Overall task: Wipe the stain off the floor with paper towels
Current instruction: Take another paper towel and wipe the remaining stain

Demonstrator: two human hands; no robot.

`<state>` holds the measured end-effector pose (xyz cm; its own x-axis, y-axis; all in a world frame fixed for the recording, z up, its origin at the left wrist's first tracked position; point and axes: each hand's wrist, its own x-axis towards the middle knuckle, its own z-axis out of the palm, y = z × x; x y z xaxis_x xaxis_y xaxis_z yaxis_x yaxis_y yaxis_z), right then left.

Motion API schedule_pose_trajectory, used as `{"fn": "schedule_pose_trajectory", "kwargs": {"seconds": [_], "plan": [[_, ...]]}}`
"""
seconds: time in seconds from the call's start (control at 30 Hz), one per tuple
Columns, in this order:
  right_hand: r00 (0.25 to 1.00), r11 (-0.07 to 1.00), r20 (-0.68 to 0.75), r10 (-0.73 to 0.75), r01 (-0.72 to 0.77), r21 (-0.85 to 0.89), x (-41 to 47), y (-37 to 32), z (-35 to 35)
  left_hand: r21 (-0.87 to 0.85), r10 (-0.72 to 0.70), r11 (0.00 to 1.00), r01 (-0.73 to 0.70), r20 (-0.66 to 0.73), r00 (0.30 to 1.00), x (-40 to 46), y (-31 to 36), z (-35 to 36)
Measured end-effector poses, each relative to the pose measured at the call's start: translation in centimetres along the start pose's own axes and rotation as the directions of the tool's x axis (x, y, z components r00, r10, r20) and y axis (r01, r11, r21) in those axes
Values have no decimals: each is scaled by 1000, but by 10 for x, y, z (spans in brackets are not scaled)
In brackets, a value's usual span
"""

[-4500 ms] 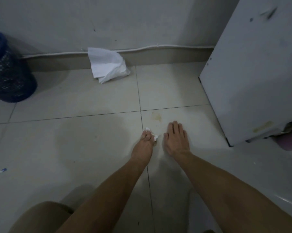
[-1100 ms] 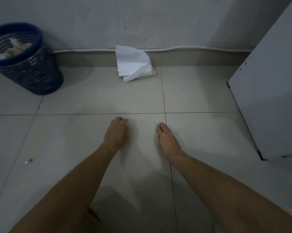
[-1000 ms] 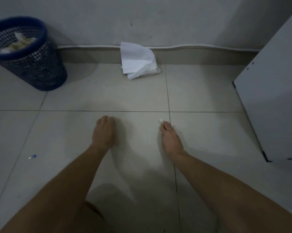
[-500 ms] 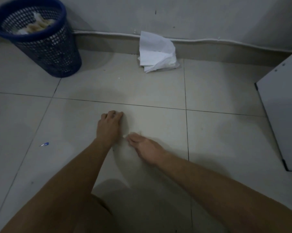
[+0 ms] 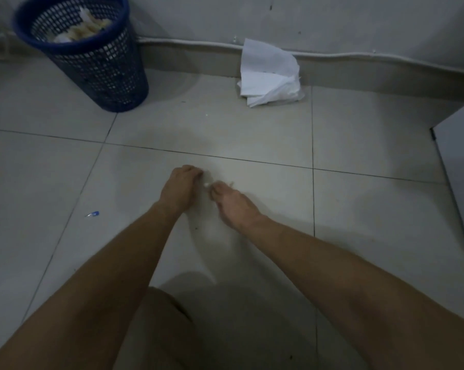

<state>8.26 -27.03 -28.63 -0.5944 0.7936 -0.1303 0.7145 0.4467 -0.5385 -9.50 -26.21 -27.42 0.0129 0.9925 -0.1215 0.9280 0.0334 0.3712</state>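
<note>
A blue mesh bin (image 5: 92, 57) with crumpled paper inside is seen far to the left of the paper towels (image 5: 268, 73), which are piled white and rumpled against the wall. A white cabinet (image 5: 460, 166) is seen far to the right. Nearer than the pile, a tiny white scrap (image 5: 207, 184) is pinched by the curled right hand (image 5: 233, 204). The left hand (image 5: 179, 186) is curled just beside it; whether it holds anything cannot be told. No stain is made out on the floor (image 5: 252, 140).

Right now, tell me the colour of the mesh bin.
Dark blue mesh bin, seen clearly in the head view.
</note>
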Motion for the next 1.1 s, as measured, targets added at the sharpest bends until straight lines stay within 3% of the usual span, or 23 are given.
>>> {"fn": "schedule_pose_trajectory", "kwargs": {"seconds": [0.23,0.37,0.47,0.63,0.77,0.87,0.97,1.1], "plan": [[978,991,160,-131,126,42,-39,-43,34,15,30,999,-30,7,1000,-9,-2,9],[915,931,175,-363,365,24,-76,-26,25,72,67,995,-65,-23,998,-17,4,16],[900,908,174,-400,415,-60,-109,-5,12,153,118,982,-114,-17,993,-27,14,24],[946,929,101,-307,321,-185,-143,43,-15,269,144,952,-147,30,989,-29,23,25],[998,978,49,-34,43,-203,-123,56,-24,239,106,964,-115,53,993,-28,25,21],[995,990,63,73,-64,-128,-102,27,-12,246,104,962,-121,79,991,-29,28,20],[995,986,81,-61,73,-149,-104,-2,8,285,94,951,-120,103,990,-28,29,19],[932,922,235,-275,325,-211,-147,-6,27,287,74,952,-105,116,990,-27,30,18]]}}
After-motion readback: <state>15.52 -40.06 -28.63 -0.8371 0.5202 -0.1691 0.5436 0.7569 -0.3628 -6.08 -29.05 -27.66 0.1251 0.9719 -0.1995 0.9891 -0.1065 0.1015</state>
